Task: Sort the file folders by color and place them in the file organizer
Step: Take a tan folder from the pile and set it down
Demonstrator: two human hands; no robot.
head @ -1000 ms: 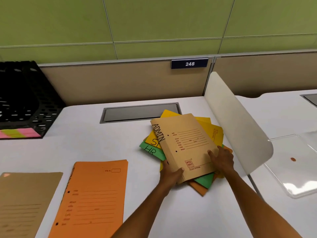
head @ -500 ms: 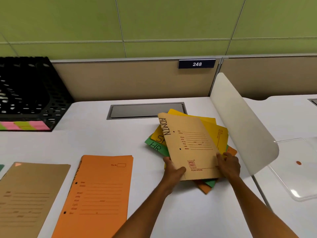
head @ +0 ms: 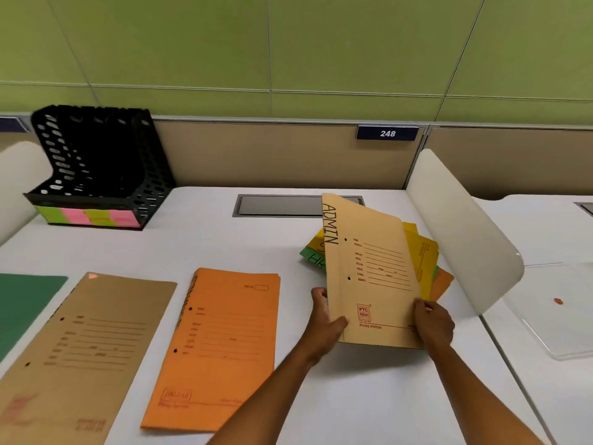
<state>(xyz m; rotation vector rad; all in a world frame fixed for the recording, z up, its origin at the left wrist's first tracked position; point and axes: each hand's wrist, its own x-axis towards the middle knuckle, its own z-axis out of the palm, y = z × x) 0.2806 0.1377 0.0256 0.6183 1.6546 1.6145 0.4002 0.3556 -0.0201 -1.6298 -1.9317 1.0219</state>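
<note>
Item held: one pale tan card file folder marked ADMIN [head: 369,271], tilted up off the desk between your two hands. Your left hand [head: 324,326] grips its lower left edge, thumb over the front, fingers curled behind. Your right hand [head: 433,326] pinches its lower right corner.

Behind the held folder, beyond both hands: one loose pile of yellow, green and orange folders [head: 423,255]; exact count cannot be told.

Left of your left hand, flat on the white desk [head: 224,245]: one orange card folder [head: 221,342], just beside the hand; one brown card folder [head: 83,348], further left; one green folder [head: 22,303], at the frame edge.

Far left, beyond these: one black perforated plastic file organizer [head: 96,168], with pink and green labels along its front.
</note>
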